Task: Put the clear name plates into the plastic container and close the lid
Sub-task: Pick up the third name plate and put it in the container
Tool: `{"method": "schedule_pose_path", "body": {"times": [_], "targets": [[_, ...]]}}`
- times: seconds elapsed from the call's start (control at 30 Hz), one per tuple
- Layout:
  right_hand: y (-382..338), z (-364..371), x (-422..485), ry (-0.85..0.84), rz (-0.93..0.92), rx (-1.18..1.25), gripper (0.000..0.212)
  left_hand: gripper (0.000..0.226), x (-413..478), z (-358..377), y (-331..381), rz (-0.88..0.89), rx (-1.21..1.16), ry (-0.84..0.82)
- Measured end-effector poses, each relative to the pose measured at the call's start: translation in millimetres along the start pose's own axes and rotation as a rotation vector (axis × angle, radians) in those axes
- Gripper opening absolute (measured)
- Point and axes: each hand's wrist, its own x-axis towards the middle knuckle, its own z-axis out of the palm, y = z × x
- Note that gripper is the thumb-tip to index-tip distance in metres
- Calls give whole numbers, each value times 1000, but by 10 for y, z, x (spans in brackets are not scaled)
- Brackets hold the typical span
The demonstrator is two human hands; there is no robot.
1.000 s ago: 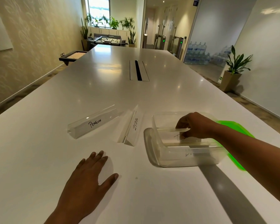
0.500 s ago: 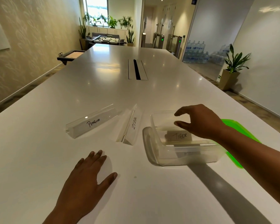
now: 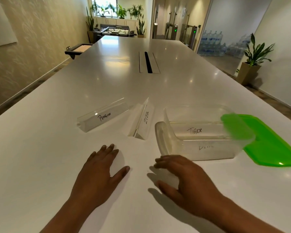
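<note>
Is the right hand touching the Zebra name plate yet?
Apart. The head view shows bare white table between the right hand and the Zebra name plate.

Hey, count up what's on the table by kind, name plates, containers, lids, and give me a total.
Clear name plates: 4, namely Penguin, Zebra, Tiger and a blurred one; the last two are in the container.
Plastic containers: 1
Green lids: 1
Total: 6
</note>
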Motion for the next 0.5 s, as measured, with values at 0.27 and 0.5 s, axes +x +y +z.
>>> {"method": "schedule_pose_path", "body": {"times": [0.27, 0.5], "targets": [[123, 345, -111, -81, 116, -87, 64, 90, 7, 18, -28, 13, 7, 7], [137, 360, -104, -82, 105, -98, 62, 88, 9, 18, -25, 14, 11, 3]]}}
